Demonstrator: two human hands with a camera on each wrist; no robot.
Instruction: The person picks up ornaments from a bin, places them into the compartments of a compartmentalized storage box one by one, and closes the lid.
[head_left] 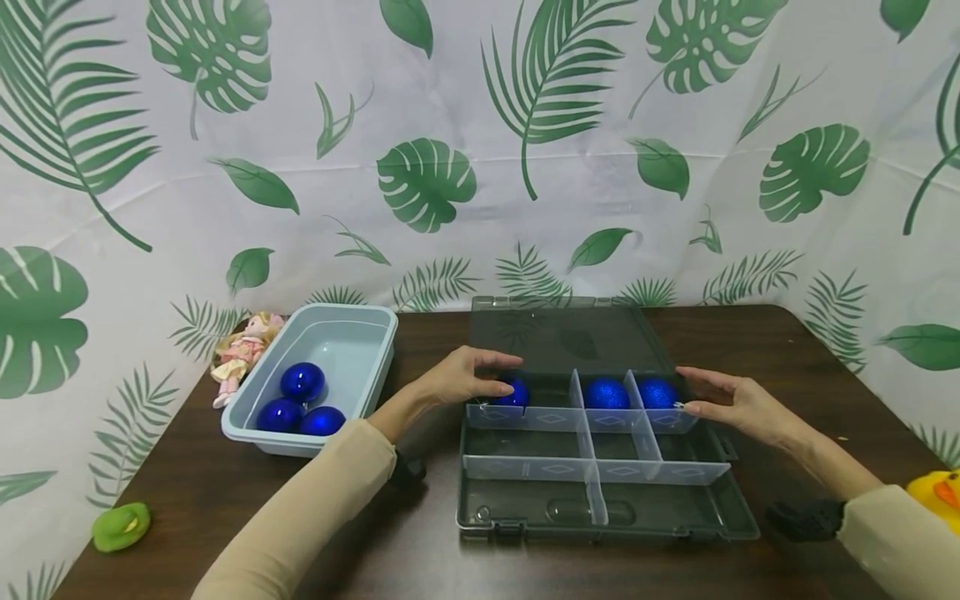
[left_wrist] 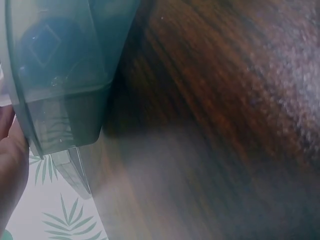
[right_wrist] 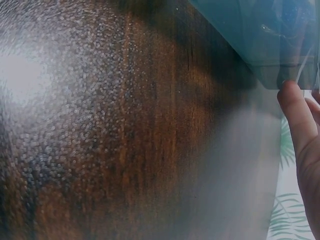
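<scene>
A smoky clear divider box (head_left: 525,492) lies on the table with its lid raised at the back. Three blue Christmas balls are in its back row: one at left (head_left: 517,395), one in the middle (head_left: 607,394) and one at right (head_left: 657,393). My left hand (head_left: 457,377) reaches over the box's left side, its thumb over the left ball and its fingers extended. At the right side, my right hand (head_left: 750,408) has straight fingers against the box wall, the thumb beside the right ball's silver cap. The right wrist view shows a fingertip (right_wrist: 289,90) at the box's corner.
Left of the box stands a pale blue bin (head_left: 382,367) holding three more blue balls (head_left: 302,382). A doll (head_left: 243,354) lies against its far side. A green toy (head_left: 122,527) is at the table's left edge, a yellow rubber duck (head_left: 937,493) at far right.
</scene>
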